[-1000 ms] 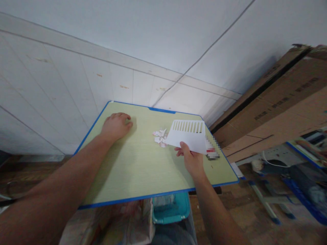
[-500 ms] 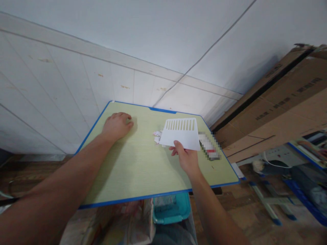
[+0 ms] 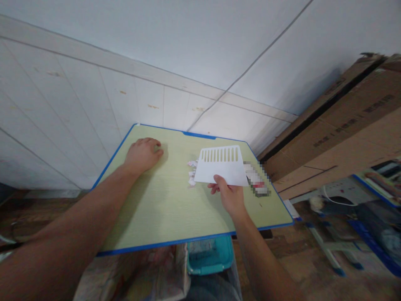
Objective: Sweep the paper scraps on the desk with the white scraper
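My right hand [image 3: 231, 198] grips the near edge of a white plastic scraper [image 3: 221, 169], a flat trapezoid plate with a row of slots along its far side. The thumb lies on top and the fingers are under it. Several crumpled paper scraps [image 3: 191, 173] show at the scraper's left edge, partly covered by it. My left hand [image 3: 144, 154] rests on the left part of the desk top, fingers loosely bent, thumb apart, holding nothing.
The pale green desk top [image 3: 163, 221] has a blue rim. A pixelated item [image 3: 257, 179] lies at its right. Below the front edge are a teal basket [image 3: 211, 267] and a bag [image 3: 169, 276]. Large cardboard boxes [image 3: 338, 138] lean on the right; a white wall stands behind.
The scraper has shifted and turned slightly in my right hand's grip, and more paper scraps show at its left. My left hand has stayed in place.
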Tool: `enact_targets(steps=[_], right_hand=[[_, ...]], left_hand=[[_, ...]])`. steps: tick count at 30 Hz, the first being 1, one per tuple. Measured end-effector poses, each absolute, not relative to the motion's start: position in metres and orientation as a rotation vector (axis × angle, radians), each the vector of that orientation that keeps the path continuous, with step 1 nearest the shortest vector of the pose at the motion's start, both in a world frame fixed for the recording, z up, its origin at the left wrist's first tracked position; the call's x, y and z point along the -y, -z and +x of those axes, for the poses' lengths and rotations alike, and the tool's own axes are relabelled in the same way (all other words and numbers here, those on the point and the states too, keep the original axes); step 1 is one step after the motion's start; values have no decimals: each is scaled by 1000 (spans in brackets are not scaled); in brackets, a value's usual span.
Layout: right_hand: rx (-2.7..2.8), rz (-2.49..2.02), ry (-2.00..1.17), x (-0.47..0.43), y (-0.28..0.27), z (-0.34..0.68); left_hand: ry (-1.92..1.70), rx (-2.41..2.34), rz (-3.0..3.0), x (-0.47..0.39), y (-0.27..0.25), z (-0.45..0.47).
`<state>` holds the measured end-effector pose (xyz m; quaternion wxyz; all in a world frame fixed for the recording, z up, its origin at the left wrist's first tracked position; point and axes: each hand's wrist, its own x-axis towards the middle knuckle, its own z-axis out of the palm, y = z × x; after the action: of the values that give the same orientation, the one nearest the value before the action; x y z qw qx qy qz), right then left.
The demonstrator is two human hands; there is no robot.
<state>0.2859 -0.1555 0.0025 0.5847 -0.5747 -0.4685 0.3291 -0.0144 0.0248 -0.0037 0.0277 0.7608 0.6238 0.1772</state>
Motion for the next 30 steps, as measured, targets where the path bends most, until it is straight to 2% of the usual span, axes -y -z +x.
enact_targets(steps=[8, 13, 18, 30], right_hand=[[1109, -1388, -658, 157, 1, 291], [1160, -1341, -817, 156, 5, 291], [1069, -1348, -683, 157, 3, 291], [1069, -1381, -798, 181, 3, 293]], left_hand=[[-552, -1931, 2336, -24, 2, -14], [-567, -1935, 2345, -23, 1, -14], [-562, -1922, 2350, -23, 1, -14], [-548, -1932, 2342, -23, 2, -13]])
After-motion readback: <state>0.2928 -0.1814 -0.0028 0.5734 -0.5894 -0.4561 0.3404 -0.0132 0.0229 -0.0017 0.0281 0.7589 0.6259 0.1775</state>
